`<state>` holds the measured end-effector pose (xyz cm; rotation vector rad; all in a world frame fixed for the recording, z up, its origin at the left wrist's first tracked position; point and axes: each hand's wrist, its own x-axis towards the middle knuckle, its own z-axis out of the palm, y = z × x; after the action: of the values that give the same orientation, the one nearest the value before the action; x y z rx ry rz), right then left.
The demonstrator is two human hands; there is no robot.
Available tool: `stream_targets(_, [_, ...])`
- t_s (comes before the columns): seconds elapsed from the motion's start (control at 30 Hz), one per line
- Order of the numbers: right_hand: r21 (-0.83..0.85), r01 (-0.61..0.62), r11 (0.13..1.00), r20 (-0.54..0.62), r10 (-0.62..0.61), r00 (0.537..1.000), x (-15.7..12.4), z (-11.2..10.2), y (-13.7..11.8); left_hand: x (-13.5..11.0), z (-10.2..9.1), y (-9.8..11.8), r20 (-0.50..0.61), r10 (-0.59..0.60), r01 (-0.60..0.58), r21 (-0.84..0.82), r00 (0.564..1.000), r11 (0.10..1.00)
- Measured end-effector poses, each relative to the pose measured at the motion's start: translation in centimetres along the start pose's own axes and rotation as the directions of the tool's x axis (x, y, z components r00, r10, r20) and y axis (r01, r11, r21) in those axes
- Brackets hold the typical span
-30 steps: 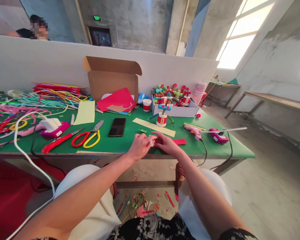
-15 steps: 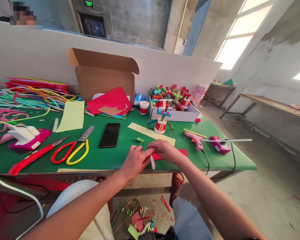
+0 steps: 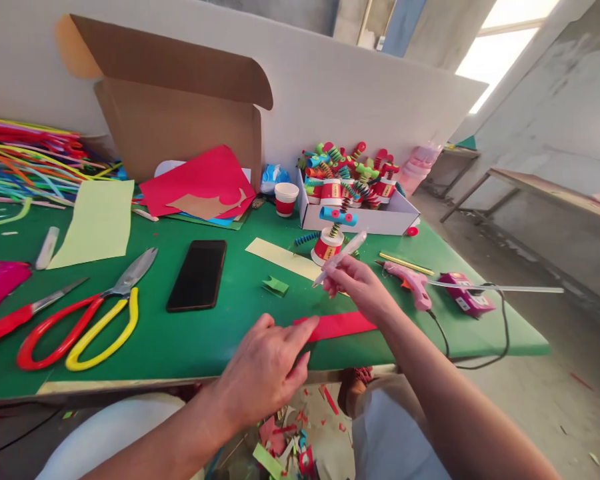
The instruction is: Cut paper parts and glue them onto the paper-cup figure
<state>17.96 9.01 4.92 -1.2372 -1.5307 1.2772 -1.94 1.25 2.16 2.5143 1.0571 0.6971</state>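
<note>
My right hand (image 3: 360, 283) is closed on a short translucent glue stick (image 3: 341, 257), held above the green table (image 3: 220, 333). My left hand (image 3: 267, 363) hangs at the table's front edge with fingers loosely spread, its fingertips touching the end of a red paper strip (image 3: 343, 325). A small green folded paper piece (image 3: 276, 286) lies just beyond. A paper-cup figure with a blue top and spring arms (image 3: 329, 239) stands behind my right hand on a pale yellow strip (image 3: 280, 258).
A black phone (image 3: 198, 274), red-and-yellow scissors (image 3: 87, 320), a pink glue gun (image 3: 413, 280) with cable, a white box of finished figures (image 3: 360, 200), an open cardboard box (image 3: 180, 113), red paper sheets (image 3: 200, 183), pipe cleaners (image 3: 25, 160) and a yellow sheet (image 3: 97, 220) are on the table. Scraps litter the floor.
My hands have parted: the right one lifted with the glue stick toward the cup figure, the left stayed low by the red strip. The camera has moved closer and lower.
</note>
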Motion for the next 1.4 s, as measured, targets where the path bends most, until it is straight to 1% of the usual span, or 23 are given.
stream_targets(0.07, [0.056,-0.074,0.996,0.087,0.069,0.994,-0.1,0.4,-0.1,0.0,-0.1,0.2,0.027,0.013,-0.014,0.031,1.000,0.999])
stream_targets(0.1, [0.047,-0.096,0.994,0.128,0.089,0.988,-0.1,0.7,0.0,0.0,0.0,0.4,0.027,0.022,-0.024,0.047,0.999,0.999])
stream_targets(0.17, [-0.043,-0.089,0.995,0.168,0.095,0.981,-0.1,1.1,0.6,0.0,0.1,0.5,0.010,0.052,-0.053,0.086,0.999,0.995])
stream_targets(0.23, [-0.145,-0.043,0.989,0.164,0.066,0.984,0.1,1.4,1.3,-0.1,0.4,0.5,0.000,0.093,-0.092,0.134,0.996,0.987])
stream_targets(0.3, [-0.172,-0.009,0.985,0.134,0.033,0.990,0.4,1.5,1.7,-0.3,0.8,0.3,-0.009,0.146,-0.141,0.206,0.989,0.968])
stream_targets(0.37, [-0.127,-0.015,0.992,0.081,0.026,0.996,0.5,1.4,1.9,-0.5,1.2,0.0,-0.022,0.201,-0.185,0.306,0.979,0.934])
stream_targets(0.43, [-0.059,-0.059,0.997,0.037,0.061,0.997,0.4,1.2,2.0,-0.7,1.3,-0.2,-0.036,0.246,-0.214,0.387,0.969,0.897])
stream_targets(0.5, [-0.006,-0.111,0.994,0.043,0.111,0.993,-0.1,0.8,2.1,-0.8,1.3,-0.3,-0.041,0.259,-0.221,0.403,0.965,0.888])
stream_targets(0.57, [0.004,-0.118,0.993,0.069,0.117,0.991,-1.0,0.5,2.4,-0.8,1.0,-0.4,-0.045,0.240,-0.209,0.357,0.970,0.911])
stream_targets(0.63, [0.002,-0.085,0.996,0.099,0.085,0.991,-2.1,0.3,2.7,-0.8,0.7,-0.5,-0.057,0.209,-0.184,0.289,0.976,0.939])
stream_targets(0.77, [0.066,-0.058,0.996,0.211,0.043,0.977,-3.6,0.3,3.0,-0.6,0.7,-0.6,-0.132,0.203,-0.174,0.206,0.970,0.963])
stream_targets(0.83, [0.015,-0.011,1.000,0.243,0.007,0.970,-3.9,0.3,3.0,-0.5,0.8,-0.7,-0.166,0.192,-0.164,0.167,0.967,0.972])
stream_targets(0.9, [-0.083,0.066,0.994,0.257,-0.042,0.965,-4.0,0.4,2.9,-0.3,0.9,-0.7,-0.186,0.143,-0.124,0.111,0.972,0.986])
stream_targets(0.97, [-0.133,0.118,0.984,0.280,-0.077,0.957,-4.0,0.4,2.8,-0.2,1.0,-0.7,-0.192,0.083,-0.072,0.061,0.978,0.996])
stream_targets(1.07, [-0.120,0.139,0.983,0.316,-0.095,0.944,-3.9,0.5,2.8,0.0,0.8,-0.8,-0.172,0.017,-0.016,0.006,0.985,1.000])
stream_targets(1.23, [-0.153,0.163,0.975,0.298,-0.112,0.948,-3.9,1.0,3.0,0.3,0.4,-1.0,-0.126,-0.081,0.074,-0.063,0.989,0.995])
stream_targets(1.33, [-0.112,0.177,0.978,0.308,-0.135,0.942,-4.0,1.2,2.9,0.5,0.3,-1.0,-0.078,-0.157,0.150,-0.080,0.985,0.985])
stream_targets(1.4, [-0.113,0.198,0.974,0.311,-0.154,0.938,-4.0,1.3,2.9,0.7,0.1,-1.2,-0.032,-0.207,0.202,-0.124,0.978,0.972])
